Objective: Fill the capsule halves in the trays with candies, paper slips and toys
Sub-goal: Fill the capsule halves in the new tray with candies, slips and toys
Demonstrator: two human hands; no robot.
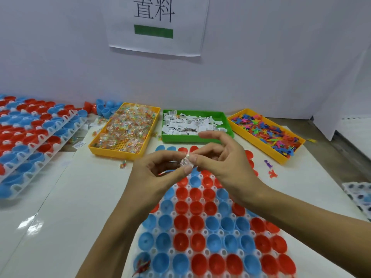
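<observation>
2 hands meet above the white tray (188,233) of red and blue capsule halves (197,223). Between the left hand's (158,169) thumb tip and the right hand's (222,163) pinched thumb and forefinger sits a small paper slip (185,161), its long axis roughly upright, top end tilted toward the right fingers. Its print is too blurred to read. The right hand's other fingers spread apart. Both hands hide the tray's far rows.
</observation>
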